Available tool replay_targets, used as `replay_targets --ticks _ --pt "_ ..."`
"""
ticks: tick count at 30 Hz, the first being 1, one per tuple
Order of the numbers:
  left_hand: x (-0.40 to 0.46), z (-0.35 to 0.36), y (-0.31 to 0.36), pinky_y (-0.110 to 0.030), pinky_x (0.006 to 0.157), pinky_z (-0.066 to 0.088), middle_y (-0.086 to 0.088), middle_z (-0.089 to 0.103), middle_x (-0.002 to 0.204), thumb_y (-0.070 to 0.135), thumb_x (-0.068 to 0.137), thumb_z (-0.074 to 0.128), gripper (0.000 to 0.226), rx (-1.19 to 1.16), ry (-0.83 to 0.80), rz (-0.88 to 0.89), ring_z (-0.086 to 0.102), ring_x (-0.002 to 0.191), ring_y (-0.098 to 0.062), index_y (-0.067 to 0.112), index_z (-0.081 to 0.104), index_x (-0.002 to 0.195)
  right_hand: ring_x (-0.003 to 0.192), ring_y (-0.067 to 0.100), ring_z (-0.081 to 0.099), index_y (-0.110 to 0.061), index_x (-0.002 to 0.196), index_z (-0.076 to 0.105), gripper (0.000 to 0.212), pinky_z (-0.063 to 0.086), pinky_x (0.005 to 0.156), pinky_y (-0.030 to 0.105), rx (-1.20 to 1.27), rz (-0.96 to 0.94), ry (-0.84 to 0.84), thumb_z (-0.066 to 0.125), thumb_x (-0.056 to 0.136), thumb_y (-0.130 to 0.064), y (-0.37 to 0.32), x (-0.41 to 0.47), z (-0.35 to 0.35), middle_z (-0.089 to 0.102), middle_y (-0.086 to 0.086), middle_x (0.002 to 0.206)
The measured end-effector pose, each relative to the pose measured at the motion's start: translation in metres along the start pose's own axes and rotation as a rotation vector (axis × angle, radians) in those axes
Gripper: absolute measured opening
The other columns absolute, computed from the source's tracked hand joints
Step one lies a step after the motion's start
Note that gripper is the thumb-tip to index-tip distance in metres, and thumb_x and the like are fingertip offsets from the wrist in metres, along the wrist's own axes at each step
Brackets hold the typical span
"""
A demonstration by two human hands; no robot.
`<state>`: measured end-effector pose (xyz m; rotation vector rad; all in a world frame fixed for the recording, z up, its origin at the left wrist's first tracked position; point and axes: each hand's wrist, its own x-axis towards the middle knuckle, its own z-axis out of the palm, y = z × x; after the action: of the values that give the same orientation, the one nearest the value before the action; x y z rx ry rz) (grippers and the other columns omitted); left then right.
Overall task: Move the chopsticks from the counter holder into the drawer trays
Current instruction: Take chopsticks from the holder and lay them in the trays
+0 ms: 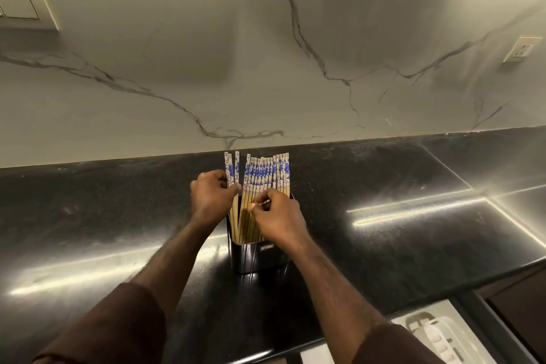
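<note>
A shiny black rectangular holder (258, 257) stands on the dark counter (103, 216) near the marble wall. It is packed with several wooden chopsticks (266, 176) with blue-and-white patterned tops, standing upright. My left hand (211, 199) pinches a few chopsticks (232, 170) pulled aside at the left end of the row. My right hand (279, 217) rests on the bigger bunch, its fingers closed around the wooden shafts just above the holder's rim. An open drawer (443, 334) with pale trays shows at the bottom right.
The marble backsplash (266, 68) rises just behind the holder. A wall socket (521, 49) sits at the right and a switch plate (23, 1) at the upper left. The counter's front edge (413, 309) runs above the open drawer.
</note>
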<state>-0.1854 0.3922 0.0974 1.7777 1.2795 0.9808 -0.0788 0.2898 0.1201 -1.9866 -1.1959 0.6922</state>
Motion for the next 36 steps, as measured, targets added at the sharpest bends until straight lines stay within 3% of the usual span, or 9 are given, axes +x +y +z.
replay_targets --ticks 7,11,15,19,24,27,32,36 --pt "0.004 -0.020 0.031 -0.028 0.073 0.060 0.003 0.074 0.085 0.008 0.081 0.074 0.019 -0.202 -0.044 0.014 0.072 0.078 -0.008 0.026 0.068 0.086 0.080 0.000 0.056 -0.022 0.130 0.051 0.034 0.045 0.063 0.015 0.202 0.035 -0.063 0.056 0.096 -0.020 -0.007 0.004 -0.009 0.056 -0.012 0.105" --pt "0.010 -0.031 0.062 -0.028 0.074 0.059 -0.005 0.076 0.087 0.008 0.080 0.075 0.016 -0.358 -0.121 0.027 0.075 0.079 -0.016 0.020 0.070 0.090 0.103 0.012 0.060 -0.023 0.129 0.053 0.032 0.049 0.083 0.028 0.329 0.024 -0.143 0.051 0.098 -0.019 -0.015 0.007 -0.014 0.060 -0.001 0.120" --pt "0.017 -0.042 0.086 -0.023 0.065 0.059 -0.008 0.077 0.085 0.004 0.077 0.076 0.018 -0.520 -0.215 0.032 0.076 0.075 -0.018 0.011 0.071 0.093 0.109 0.028 0.062 -0.013 0.125 0.058 0.028 0.050 0.097 0.049 0.508 0.004 -0.196 0.047 0.099 -0.013 -0.018 0.005 -0.019 0.065 0.010 0.117" --pt "0.023 -0.047 0.094 -0.028 0.065 0.061 -0.013 0.077 0.086 0.006 0.071 0.077 0.027 -0.639 -0.266 -0.021 0.076 0.076 -0.023 0.005 0.070 0.097 0.089 0.028 0.068 -0.004 0.122 0.058 0.026 0.056 0.088 0.043 0.674 -0.011 -0.297 0.048 0.100 -0.011 -0.014 0.000 -0.028 0.070 0.017 0.102" --pt "0.017 -0.042 0.087 -0.028 0.061 0.060 -0.012 0.077 0.089 0.014 0.066 0.075 0.037 -0.766 -0.394 -0.130 0.076 0.079 -0.023 0.003 0.068 0.101 0.075 0.020 0.069 -0.005 0.119 0.060 0.024 0.060 0.071 0.037 0.646 0.026 -0.338 0.051 0.099 -0.015 -0.007 -0.012 -0.039 0.071 0.010 0.088" --pt "0.008 -0.034 0.083 -0.031 0.064 0.061 -0.014 0.076 0.096 0.015 0.071 0.071 0.036 -0.817 -0.498 -0.185 0.075 0.085 -0.025 0.004 0.067 0.105 0.079 0.023 0.071 -0.008 0.118 0.062 0.023 0.060 0.073 0.042 0.661 0.066 -0.354 0.053 0.098 -0.015 -0.001 -0.023 -0.045 0.072 0.010 0.090" --pt "-0.011 -0.020 0.088 -0.032 0.064 0.061 -0.012 0.077 0.094 0.015 0.073 0.068 0.035 -0.848 -0.538 -0.208 0.075 0.084 -0.023 0.004 0.068 0.106 0.091 0.032 0.071 -0.013 0.115 0.066 0.025 0.056 0.082 0.058 0.692 0.164 -0.413 0.056 0.097 -0.027 0.021 -0.051 -0.056 0.072 0.016 0.101" --pt "-0.037 -0.004 0.096 -0.033 0.066 0.061 -0.014 0.076 0.097 0.013 0.077 0.066 0.035 -0.896 -0.569 -0.225 0.075 0.087 -0.024 0.003 0.066 0.110 0.090 0.033 0.070 -0.016 0.116 0.066 0.032 0.058 0.076 0.055 0.709 0.232 -0.517 0.057 0.095 -0.039 0.043 -0.084 -0.074 0.071 0.015 0.098"
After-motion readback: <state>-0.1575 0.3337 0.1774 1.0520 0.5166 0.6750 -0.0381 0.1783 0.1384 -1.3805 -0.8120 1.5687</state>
